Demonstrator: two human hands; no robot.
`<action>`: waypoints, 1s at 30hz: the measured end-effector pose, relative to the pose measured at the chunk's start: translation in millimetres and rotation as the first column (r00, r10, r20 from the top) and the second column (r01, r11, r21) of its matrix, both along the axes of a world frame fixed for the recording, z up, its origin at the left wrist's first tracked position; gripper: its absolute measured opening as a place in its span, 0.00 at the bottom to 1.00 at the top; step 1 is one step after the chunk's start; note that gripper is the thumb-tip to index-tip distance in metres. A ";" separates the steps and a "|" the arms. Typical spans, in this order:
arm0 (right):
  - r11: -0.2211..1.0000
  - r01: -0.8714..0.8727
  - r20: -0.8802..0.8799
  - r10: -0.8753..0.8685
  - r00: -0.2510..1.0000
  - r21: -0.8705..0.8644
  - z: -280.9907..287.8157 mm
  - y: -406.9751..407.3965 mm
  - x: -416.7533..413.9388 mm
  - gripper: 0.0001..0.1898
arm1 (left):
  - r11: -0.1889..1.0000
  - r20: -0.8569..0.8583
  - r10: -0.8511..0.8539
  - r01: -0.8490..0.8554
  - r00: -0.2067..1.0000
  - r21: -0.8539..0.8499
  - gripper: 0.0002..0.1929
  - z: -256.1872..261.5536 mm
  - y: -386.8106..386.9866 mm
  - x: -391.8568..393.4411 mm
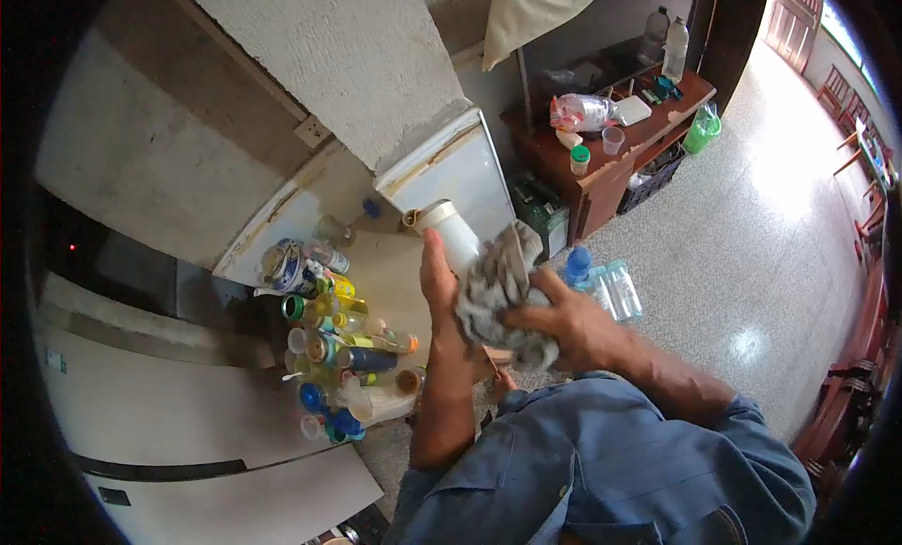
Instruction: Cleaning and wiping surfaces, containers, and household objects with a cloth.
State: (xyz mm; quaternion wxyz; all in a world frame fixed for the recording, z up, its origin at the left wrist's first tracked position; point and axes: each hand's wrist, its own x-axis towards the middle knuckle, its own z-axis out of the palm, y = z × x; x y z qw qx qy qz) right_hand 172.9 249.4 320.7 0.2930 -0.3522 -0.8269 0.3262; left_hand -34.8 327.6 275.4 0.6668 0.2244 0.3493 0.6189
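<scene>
My left hand (442, 281) grips a white cylindrical container (452, 236), which is tilted, with its cream-coloured rim or lid at the upper left. A crumpled grey cloth (497, 291) is bunched in my right hand (567, 319) and pressed against the container's lower end. That end is hidden under the cloth. Beyond the left hand lies a beige tabletop (384, 263). Crowded along its left side are several bottles and jars, among them a dark blue bottle (370, 358), a pale plastic pitcher (380, 402) and a blue-and-white porcelain pot (283, 266).
A pale refrigerator (169, 404) stands at the left. At upper right, a worn wooden cabinet (599, 200) carries a green-lidded jar (579, 161), a plastic cup (613, 140) and bottles. Wrapped water bottles (616, 291) and a green bin (702, 133) are on the speckled floor (705, 249).
</scene>
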 end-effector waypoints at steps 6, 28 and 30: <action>0.979 0.059 -0.168 -0.093 0.981 -0.197 -50.2 -3.0 54.5 0.29 | 0.991 0.051 0.112 -0.108 0.992 -0.082 0.27 13.3 1.8 -6.8; 0.987 0.037 0.189 -0.066 0.980 0.154 27.4 22.5 -20.5 0.26 | 0.968 0.367 -0.244 0.249 0.898 0.033 0.28 -22.1 1.3 11.4; 0.993 0.025 0.160 -0.044 0.986 0.116 20.9 11.5 -9.3 0.25 | 0.992 0.117 -0.121 0.116 0.986 0.043 0.27 -33.6 2.2 7.5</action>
